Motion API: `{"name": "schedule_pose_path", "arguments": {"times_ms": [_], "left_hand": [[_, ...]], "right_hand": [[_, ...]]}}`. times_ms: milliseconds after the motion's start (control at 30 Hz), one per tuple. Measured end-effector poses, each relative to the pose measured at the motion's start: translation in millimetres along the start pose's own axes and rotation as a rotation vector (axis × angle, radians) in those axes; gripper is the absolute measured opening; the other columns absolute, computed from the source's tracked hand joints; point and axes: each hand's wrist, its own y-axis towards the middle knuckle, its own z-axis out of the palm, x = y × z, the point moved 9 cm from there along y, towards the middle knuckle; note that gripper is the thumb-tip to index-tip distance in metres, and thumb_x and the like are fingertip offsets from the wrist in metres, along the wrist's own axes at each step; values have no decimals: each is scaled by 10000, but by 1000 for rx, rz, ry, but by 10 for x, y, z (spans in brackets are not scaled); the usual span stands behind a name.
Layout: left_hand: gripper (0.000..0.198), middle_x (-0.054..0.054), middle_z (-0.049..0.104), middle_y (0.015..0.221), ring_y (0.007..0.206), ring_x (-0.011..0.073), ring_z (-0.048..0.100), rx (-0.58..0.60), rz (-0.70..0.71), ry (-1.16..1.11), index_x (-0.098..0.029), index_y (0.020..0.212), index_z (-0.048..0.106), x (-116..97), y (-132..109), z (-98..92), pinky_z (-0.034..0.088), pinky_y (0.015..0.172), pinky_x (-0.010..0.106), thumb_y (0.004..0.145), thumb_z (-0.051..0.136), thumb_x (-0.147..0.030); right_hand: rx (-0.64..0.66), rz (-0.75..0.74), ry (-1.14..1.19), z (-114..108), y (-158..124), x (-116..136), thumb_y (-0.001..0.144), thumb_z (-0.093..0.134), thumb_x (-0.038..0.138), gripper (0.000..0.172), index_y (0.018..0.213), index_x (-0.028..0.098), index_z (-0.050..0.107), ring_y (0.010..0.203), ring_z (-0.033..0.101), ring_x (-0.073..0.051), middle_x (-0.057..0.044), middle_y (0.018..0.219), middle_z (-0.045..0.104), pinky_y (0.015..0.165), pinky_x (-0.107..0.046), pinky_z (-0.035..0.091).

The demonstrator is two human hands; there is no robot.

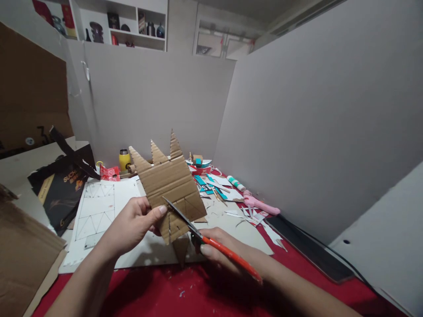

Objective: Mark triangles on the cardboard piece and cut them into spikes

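Note:
My left hand (134,224) pinches a piece of brown corrugated cardboard (170,180) near its lower left edge, thumb on the front face. Pointed spikes stand up along its top edge, and dark drawn lines mark its lower part. My right hand (221,248) grips a pair of scissors (224,253) with orange-red handles. One blade lies across the front of the cardboard, its tip close to my left thumb; the other blade is mostly hidden. Below the held piece, a pointed bit of cardboard (181,251) shows.
A white board (125,259) with drawn zigzag lines lies on the red cloth (158,290). Paper scraps (224,185), a pink glue gun (261,203) and a dark flat bar (310,248) lie to the right. At left are a black bag (62,193) and cardboard boxes (26,255); a yellow jar (124,159) stands behind.

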Motion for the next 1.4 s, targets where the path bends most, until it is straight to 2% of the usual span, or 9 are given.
{"name": "schedule_pose_path", "arguments": {"times_ms": [300, 600, 800, 1000, 1133, 1400], "left_hand": [[366, 6, 652, 615, 533, 106, 546, -3, -7, 31, -134, 728, 666, 39, 16, -36, 414, 508, 204, 741, 698, -498], [288, -5, 617, 598, 532, 113, 519, -81, 19, 26, -146, 729, 657, 10, 18, -39, 406, 511, 220, 746, 713, -427], [216, -13, 602, 590, 543, 93, 497, -45, 0, -106, -138, 688, 659, 89, 58, 125, 378, 524, 199, 723, 759, -326], [197, -20, 603, 561, 521, 96, 547, -21, -21, -190, -138, 686, 683, 132, 61, 194, 403, 521, 198, 705, 785, -307], [194, 4, 648, 630, 554, 115, 591, 40, -32, -216, -131, 753, 702, 121, 52, 219, 448, 545, 214, 722, 777, -306], [187, -28, 541, 545, 528, 104, 560, 161, -44, -342, -122, 686, 669, 159, 34, 296, 479, 537, 217, 742, 761, -276]], "right_hand": [[-20, 90, 48, -5, -10, -39, 910, 366, 668, 575, 764, 140, 540, 631, 378, -125, 7, 684, 442, 599, -239, 400], [-55, 64, 95, 16, 30, -102, 898, 392, 664, 537, 697, 170, 456, 594, 302, -108, 32, 649, 358, 541, -235, 315], [-116, 37, 149, -1, 43, -103, 903, 397, 646, 500, 686, 196, 376, 592, 272, -107, 35, 659, 322, 522, -243, 270], [-122, 31, 169, 5, 39, -110, 907, 384, 647, 506, 703, 185, 410, 592, 273, -107, 29, 665, 335, 523, -244, 274], [-129, 15, 165, 4, 38, -95, 904, 399, 637, 498, 706, 180, 413, 595, 272, -108, 24, 668, 340, 523, -249, 267], [-125, -20, 219, 30, 46, -87, 898, 427, 627, 491, 711, 173, 442, 591, 303, -110, 22, 657, 362, 524, -249, 275]]}}
